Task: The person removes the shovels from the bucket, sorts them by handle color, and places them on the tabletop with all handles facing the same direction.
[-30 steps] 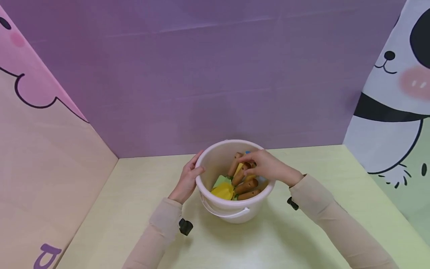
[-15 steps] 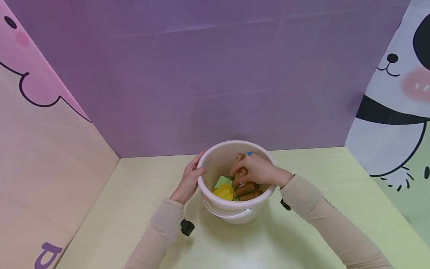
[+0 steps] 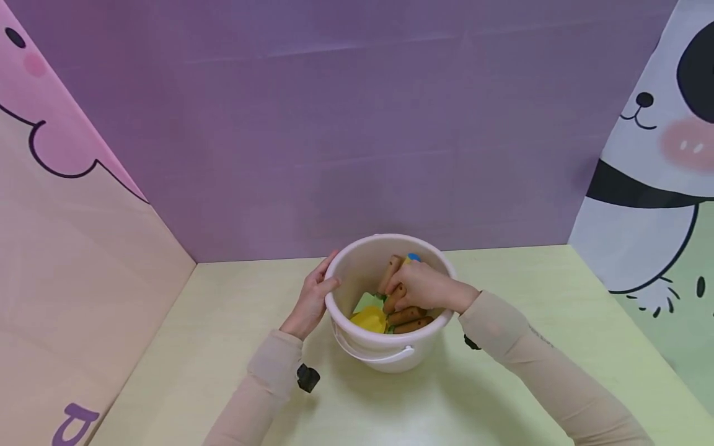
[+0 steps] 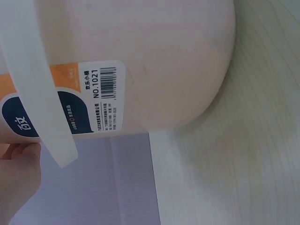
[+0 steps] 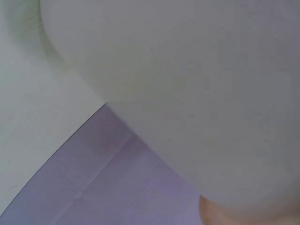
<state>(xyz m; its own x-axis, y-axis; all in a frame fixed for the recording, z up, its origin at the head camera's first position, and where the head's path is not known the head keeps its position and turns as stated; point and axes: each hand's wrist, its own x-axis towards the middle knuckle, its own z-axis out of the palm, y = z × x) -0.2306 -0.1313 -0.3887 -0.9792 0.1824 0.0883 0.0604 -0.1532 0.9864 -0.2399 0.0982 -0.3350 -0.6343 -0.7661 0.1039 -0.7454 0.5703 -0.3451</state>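
A pale pink bucket [image 3: 390, 347] with a white carrying handle [image 3: 385, 358] stands upright on the table. My left hand [image 3: 308, 302] grips its left rim, thumb inside and fingers outside; in the left wrist view part of that hand [image 4: 18, 180] shows beside the labelled bucket wall [image 4: 173, 70]. My right hand [image 3: 424, 286] reaches inside over the right rim, fingers curled round a brown elongated piece [image 3: 393, 300]. Around it lie several similar brown pieces [image 3: 411, 326], a yellow piece [image 3: 369, 318], a light green piece [image 3: 367, 301] and a blue-tipped yellow piece [image 3: 413, 257].
The pale wood-grain table [image 3: 234, 297] meets a purple back wall [image 3: 362, 124]. A pink and cream panel [image 3: 67, 248] rises on the left, and a panda-print panel [image 3: 647, 235] on the right. The bucket wall [image 5: 187, 93] fills most of the right wrist view.
My right hand has moved down and left, deeper into the bucket, and its fingers have closed on a brown elongated piece. My left hand keeps its grip on the rim.
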